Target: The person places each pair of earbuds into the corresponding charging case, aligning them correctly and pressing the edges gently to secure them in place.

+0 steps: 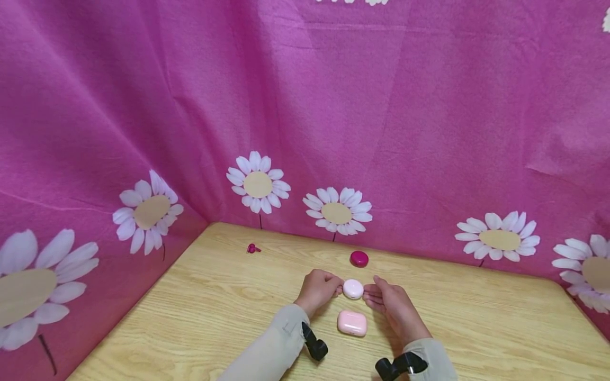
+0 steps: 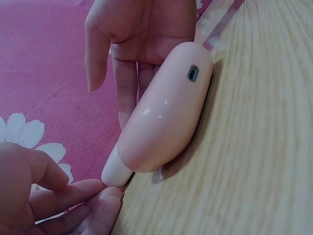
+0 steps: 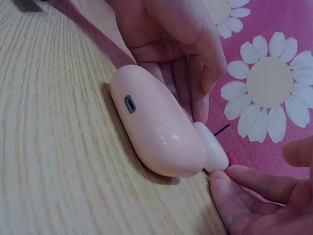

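Head view: white oval earbud case (image 1: 353, 289), one, on wooden table (image 1: 181, 312), between left hand (image 1: 318, 292) and right hand (image 1: 393, 307); fingertips extended at either side, not gripping, apparently to align it. Near: pink earbud case (image 1: 352, 323). Far: magenta round case (image 1: 359, 259), seemingly aligned deliberately.

Left wrist view: left fingertips touch white case; charging port (image 2: 193, 73) faces near.

Right wrist view: right fingertips touch white case, probably steadying it.
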{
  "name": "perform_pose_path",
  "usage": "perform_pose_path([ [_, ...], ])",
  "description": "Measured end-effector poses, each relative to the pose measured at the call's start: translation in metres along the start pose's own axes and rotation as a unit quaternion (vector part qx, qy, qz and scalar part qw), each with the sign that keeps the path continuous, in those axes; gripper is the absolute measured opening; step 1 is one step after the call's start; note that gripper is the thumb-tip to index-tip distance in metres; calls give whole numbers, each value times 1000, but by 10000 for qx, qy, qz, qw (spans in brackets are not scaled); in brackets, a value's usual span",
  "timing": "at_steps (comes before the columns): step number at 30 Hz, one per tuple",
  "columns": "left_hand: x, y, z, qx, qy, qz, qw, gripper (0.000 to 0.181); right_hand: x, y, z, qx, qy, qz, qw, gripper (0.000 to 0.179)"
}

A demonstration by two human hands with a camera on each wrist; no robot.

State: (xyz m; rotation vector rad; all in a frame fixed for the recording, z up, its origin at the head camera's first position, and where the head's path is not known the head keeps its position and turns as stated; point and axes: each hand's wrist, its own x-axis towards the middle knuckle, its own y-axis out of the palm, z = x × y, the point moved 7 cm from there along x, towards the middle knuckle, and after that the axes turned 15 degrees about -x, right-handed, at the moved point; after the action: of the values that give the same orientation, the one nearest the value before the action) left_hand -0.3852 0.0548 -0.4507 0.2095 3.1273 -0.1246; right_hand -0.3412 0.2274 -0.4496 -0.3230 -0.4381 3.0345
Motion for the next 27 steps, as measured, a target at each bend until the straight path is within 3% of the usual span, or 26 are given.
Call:
perform_pose_path([
  [27,0,-2,0,-193,15,-100,9998,15,0,-5,-3,150,34,-108,9998,50],
])
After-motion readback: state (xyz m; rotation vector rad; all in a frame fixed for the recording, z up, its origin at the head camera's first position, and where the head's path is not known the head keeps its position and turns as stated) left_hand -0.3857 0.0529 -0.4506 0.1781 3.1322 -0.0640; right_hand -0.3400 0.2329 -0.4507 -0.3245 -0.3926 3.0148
